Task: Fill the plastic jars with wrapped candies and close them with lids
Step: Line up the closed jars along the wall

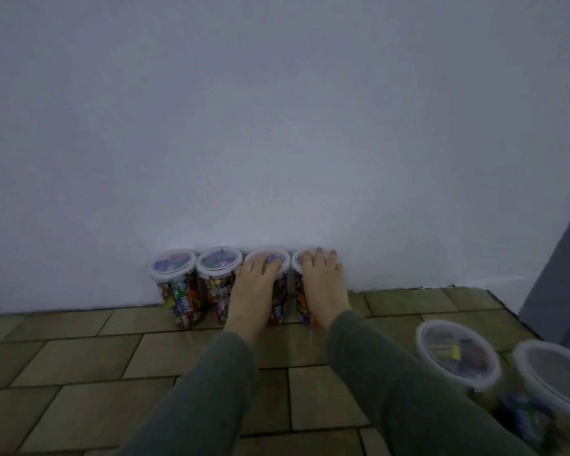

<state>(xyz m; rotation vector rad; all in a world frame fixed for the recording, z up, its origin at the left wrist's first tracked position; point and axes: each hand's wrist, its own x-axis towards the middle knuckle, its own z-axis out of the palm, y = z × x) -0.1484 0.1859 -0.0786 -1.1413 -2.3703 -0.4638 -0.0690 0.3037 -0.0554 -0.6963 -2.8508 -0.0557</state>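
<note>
A row of clear plastic jars full of wrapped candies stands on the tiled floor against the white wall, each with a clear lid. My left hand (255, 284) lies flat over the lid of the third jar (278, 304). My right hand (321, 278) lies flat over the lid of the fourth jar (298, 301), fingers straight and reaching the wall. The first jar (175, 284) and the second jar (218, 278) stand untouched to the left. Both arms wear dark green sleeves.
Two more lidded jars stand near me at the right: one with candies (458, 353) and one cut by the frame edge (553, 376). The white wall (277, 126) closes off the far side. A grey surface (560, 274) rises at the right. Tiled floor (79, 373) extends left.
</note>
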